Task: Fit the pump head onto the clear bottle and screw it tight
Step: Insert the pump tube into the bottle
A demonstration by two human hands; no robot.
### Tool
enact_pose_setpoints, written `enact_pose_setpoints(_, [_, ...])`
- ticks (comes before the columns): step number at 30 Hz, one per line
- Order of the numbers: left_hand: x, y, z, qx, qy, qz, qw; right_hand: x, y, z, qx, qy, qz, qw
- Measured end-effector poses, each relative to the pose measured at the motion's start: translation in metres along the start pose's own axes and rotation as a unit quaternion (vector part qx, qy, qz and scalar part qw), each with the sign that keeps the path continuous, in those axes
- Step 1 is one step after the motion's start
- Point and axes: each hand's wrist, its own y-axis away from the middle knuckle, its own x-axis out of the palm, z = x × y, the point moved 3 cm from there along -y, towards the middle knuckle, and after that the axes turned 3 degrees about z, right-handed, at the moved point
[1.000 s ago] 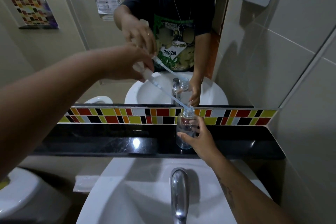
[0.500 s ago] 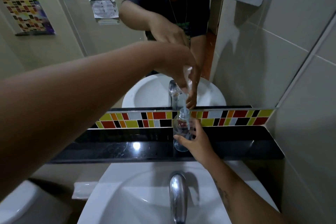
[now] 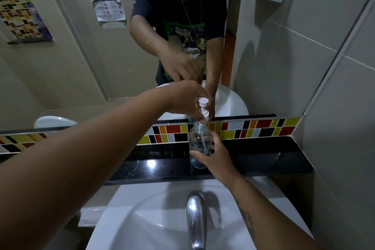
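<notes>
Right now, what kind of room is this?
A bathroom, most likely. There is a white sink with a metal tap, a big wall mirror above a black shelf, and what looks like a toilet reflected in it.

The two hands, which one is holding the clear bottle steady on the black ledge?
The right hand, wrapped around the clear bottle; the left hand grips the pump head.
</notes>
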Motion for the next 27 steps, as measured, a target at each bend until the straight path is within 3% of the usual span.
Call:
enact_pose_setpoints(22, [0.024, -0.002, 0.007, -0.016, 0.023, 0.008, 1.000, 0.001, -0.004, -0.005, 0.021, -0.017, 0.017, 1.000])
enact_pose_setpoints(27, [0.033, 0.013, 0.029, -0.025, 0.129, -0.086, 0.988, 0.001, -0.005, 0.000, 0.060, -0.028, 0.014, 0.998])
